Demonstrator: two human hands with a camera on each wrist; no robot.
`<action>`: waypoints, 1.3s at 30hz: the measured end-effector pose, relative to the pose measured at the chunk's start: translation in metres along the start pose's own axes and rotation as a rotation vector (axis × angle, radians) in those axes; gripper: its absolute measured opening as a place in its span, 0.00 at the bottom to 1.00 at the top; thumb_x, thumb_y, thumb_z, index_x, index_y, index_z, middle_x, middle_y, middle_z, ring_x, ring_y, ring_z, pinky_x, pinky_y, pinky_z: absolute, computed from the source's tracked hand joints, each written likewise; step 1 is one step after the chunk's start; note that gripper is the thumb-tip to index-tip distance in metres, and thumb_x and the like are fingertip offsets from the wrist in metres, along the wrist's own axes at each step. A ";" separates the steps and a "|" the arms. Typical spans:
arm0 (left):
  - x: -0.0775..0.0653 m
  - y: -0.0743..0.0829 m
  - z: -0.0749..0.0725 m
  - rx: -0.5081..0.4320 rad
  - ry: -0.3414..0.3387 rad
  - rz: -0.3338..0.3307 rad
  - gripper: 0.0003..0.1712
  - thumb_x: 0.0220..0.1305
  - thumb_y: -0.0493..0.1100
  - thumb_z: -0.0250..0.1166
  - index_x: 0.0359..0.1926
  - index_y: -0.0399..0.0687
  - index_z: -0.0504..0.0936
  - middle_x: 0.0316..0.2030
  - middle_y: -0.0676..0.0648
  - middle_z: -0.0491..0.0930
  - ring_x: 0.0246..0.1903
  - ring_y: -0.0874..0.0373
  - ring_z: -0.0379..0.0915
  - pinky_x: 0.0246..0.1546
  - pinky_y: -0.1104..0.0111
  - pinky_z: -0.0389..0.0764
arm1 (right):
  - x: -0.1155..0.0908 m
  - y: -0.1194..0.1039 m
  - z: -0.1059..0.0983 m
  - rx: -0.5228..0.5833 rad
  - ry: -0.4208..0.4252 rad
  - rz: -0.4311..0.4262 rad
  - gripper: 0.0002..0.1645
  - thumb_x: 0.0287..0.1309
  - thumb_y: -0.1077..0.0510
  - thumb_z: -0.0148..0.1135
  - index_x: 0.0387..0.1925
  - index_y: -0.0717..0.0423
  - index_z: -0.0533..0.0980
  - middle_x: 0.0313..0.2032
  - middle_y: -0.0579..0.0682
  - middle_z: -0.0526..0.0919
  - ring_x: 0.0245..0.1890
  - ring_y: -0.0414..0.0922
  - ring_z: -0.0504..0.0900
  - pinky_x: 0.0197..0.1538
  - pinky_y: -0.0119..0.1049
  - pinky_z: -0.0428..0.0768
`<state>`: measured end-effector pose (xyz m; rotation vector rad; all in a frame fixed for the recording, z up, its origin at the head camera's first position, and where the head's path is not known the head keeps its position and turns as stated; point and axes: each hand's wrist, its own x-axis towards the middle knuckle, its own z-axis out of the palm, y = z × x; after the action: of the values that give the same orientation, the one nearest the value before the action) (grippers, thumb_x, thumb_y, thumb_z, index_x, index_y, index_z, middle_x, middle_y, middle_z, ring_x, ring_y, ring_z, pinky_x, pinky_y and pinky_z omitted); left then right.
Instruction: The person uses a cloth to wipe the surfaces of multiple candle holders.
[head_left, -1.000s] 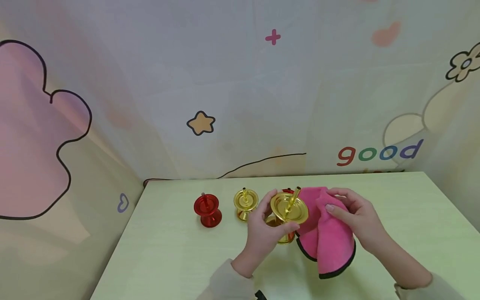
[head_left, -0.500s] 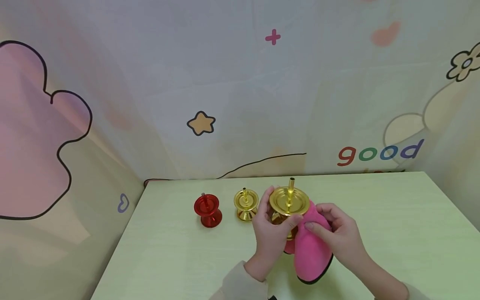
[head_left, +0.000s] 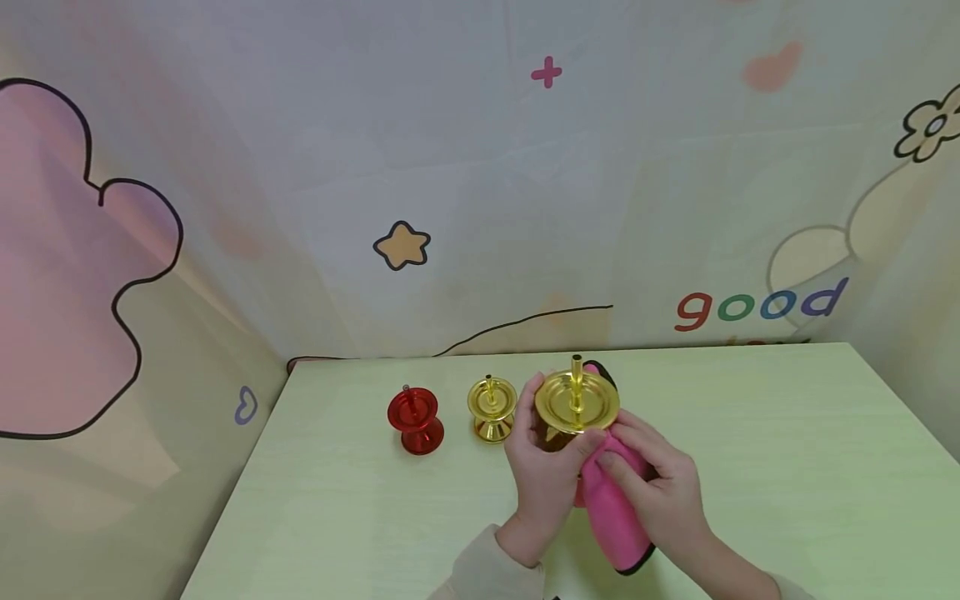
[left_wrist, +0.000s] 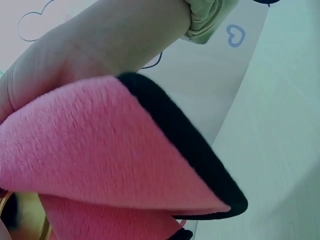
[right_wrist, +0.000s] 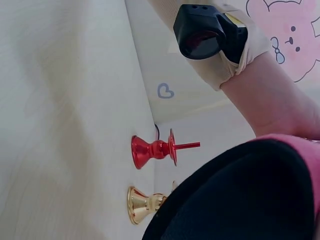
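My left hand grips a large gold candle holder, upright above the table, by the part under its dish. The thumb lies close under the rim and a thin tube rises from the dish's middle. A pink cloth with black edging is pinched in my right hand and wraps against the holder's right side below the dish. In the left wrist view the cloth covers most of the holder, leaving a strip of gold showing. The holder's lower part is hidden by cloth and fingers.
A red candle holder and a small gold candle holder stand upright on the pale table, left of the hands. Behind the table hangs a printed cloth backdrop. A black device sits on the left wrist.
My right hand has moved left with the cloth, from beside the gold candle holder to close against it. The held candle holder has gone from tilted to upright.
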<state>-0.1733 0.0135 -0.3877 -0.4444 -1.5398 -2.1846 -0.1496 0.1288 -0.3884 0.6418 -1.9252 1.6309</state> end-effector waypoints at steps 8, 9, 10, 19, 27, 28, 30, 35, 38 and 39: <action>0.001 -0.002 -0.007 -0.040 -0.164 0.049 0.43 0.46 0.57 0.66 0.56 0.33 0.64 0.48 0.37 0.74 0.42 0.65 0.74 0.39 0.72 0.78 | 0.003 0.000 -0.003 0.040 0.087 0.017 0.18 0.40 0.78 0.60 0.34 0.60 0.78 0.37 0.32 0.81 0.34 0.28 0.78 0.34 0.18 0.76; 0.002 -0.001 -0.008 -0.061 -0.195 0.057 0.43 0.47 0.57 0.65 0.56 0.32 0.63 0.49 0.39 0.74 0.43 0.66 0.73 0.40 0.73 0.78 | 0.004 0.000 -0.005 0.062 0.085 0.025 0.18 0.40 0.79 0.60 0.34 0.59 0.77 0.35 0.33 0.81 0.32 0.28 0.78 0.33 0.18 0.76; 0.002 -0.001 -0.009 -0.081 -0.225 0.068 0.42 0.48 0.57 0.64 0.56 0.31 0.63 0.50 0.42 0.74 0.44 0.66 0.73 0.41 0.73 0.77 | 0.005 0.000 -0.006 0.087 0.074 0.034 0.19 0.41 0.78 0.59 0.34 0.57 0.77 0.34 0.34 0.81 0.32 0.29 0.78 0.32 0.18 0.76; 0.005 0.005 -0.015 -0.101 -0.423 -0.054 0.44 0.57 0.60 0.54 0.62 0.32 0.54 0.50 0.27 0.66 0.47 0.67 0.69 0.48 0.75 0.72 | 0.011 -0.002 -0.021 0.235 -0.010 0.202 0.21 0.42 0.81 0.55 0.29 0.53 0.73 0.27 0.40 0.81 0.25 0.32 0.77 0.25 0.21 0.75; 0.001 -0.001 -0.010 0.048 -0.314 -0.002 0.40 0.57 0.63 0.53 0.63 0.44 0.57 0.53 0.41 0.61 0.50 0.63 0.65 0.51 0.74 0.70 | 0.011 -0.004 -0.022 0.263 0.003 0.207 0.20 0.43 0.81 0.54 0.28 0.54 0.72 0.26 0.41 0.81 0.25 0.32 0.76 0.23 0.21 0.75; 0.001 -0.001 -0.009 0.043 -0.294 0.017 0.39 0.57 0.62 0.54 0.62 0.44 0.58 0.52 0.41 0.62 0.49 0.63 0.65 0.50 0.74 0.71 | 0.011 -0.004 -0.022 0.267 0.003 0.211 0.19 0.43 0.81 0.54 0.28 0.54 0.72 0.26 0.41 0.81 0.24 0.32 0.76 0.23 0.21 0.75; 0.001 -0.002 -0.007 0.025 -0.260 0.069 0.36 0.57 0.59 0.55 0.59 0.41 0.60 0.50 0.37 0.64 0.47 0.63 0.67 0.48 0.73 0.73 | 0.010 -0.004 -0.022 0.269 0.003 0.231 0.18 0.45 0.80 0.54 0.28 0.55 0.71 0.26 0.41 0.80 0.24 0.32 0.76 0.23 0.22 0.75; -0.001 0.002 -0.004 0.087 -0.199 0.105 0.36 0.56 0.58 0.56 0.58 0.39 0.63 0.47 0.35 0.72 0.45 0.64 0.70 0.42 0.71 0.77 | 0.010 -0.004 -0.020 0.263 0.011 0.262 0.17 0.46 0.79 0.54 0.28 0.54 0.71 0.26 0.41 0.80 0.23 0.33 0.75 0.22 0.23 0.75; -0.002 0.005 -0.004 0.168 -0.197 0.085 0.42 0.51 0.62 0.57 0.60 0.41 0.62 0.48 0.38 0.73 0.45 0.64 0.71 0.39 0.70 0.78 | 0.009 -0.004 -0.019 0.253 0.022 0.223 0.17 0.44 0.80 0.55 0.27 0.56 0.71 0.25 0.41 0.80 0.23 0.32 0.75 0.23 0.22 0.74; -0.002 0.005 -0.003 0.184 -0.198 0.080 0.43 0.49 0.63 0.58 0.60 0.42 0.61 0.49 0.39 0.73 0.45 0.63 0.71 0.39 0.70 0.78 | 0.009 -0.005 -0.019 0.251 0.025 0.206 0.17 0.43 0.80 0.55 0.27 0.57 0.71 0.25 0.41 0.80 0.23 0.32 0.74 0.22 0.22 0.73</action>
<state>-0.1691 0.0089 -0.3853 -0.6668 -1.7761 -1.9659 -0.1518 0.1464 -0.3764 0.5290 -1.8344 2.0213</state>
